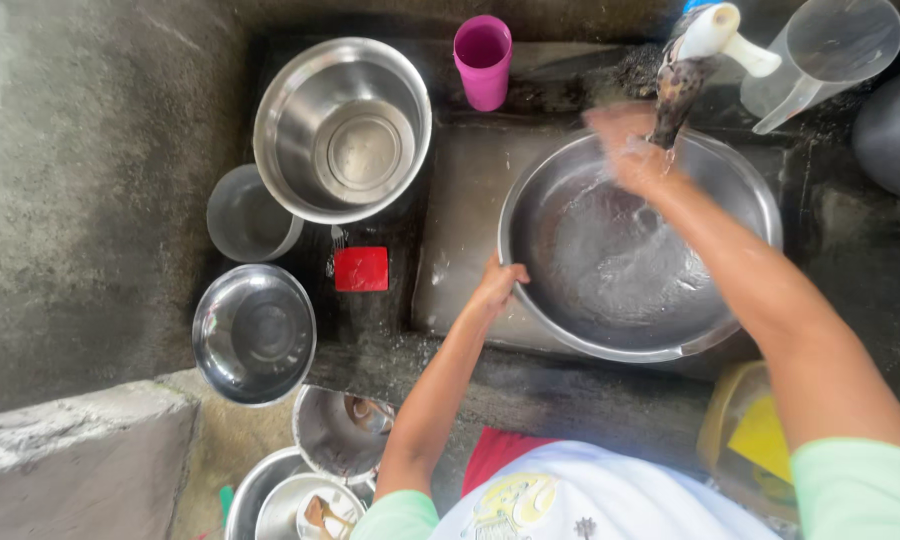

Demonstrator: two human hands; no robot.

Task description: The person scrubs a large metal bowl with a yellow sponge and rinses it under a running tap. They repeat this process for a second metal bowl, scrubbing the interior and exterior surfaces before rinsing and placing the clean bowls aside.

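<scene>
Seen from above: a wet concrete sink (470, 200), dark and rough, set against a grey concrete ledge (80, 460).

Red square block (361, 269) lying flat on the wet concrete left of the basin, just below a big steel bowl (342, 130); no label readable on it. Pink plastic cup (483, 60) standing upright at the back edge, mouth open. Clear plastic pitcher (820, 60) at the far right corner, tilted in view, beside a white tap (715, 35) with a dark, stained spout running water. Yellow plastic container (760, 435) low at the right, partly hidden by the forearm.

Large steel basin (640, 245) resting in the sink well, directly under the tap, water pooling and splashing inside.

Left hand (497, 285) closed on the near left rim of the basin, fingers curled over the edge, thumb outside. Right hand (630, 145) at the far rim under the stream, blurred by motion; fingers seemingly spread against the inner wall, but the grip too smeared to tell open from closed.

At the left, a small steel pot (250, 215), another steel bowl (254, 332), and more stacked steel dishes (320, 470) toward the bottom, one holding scraps.
</scene>
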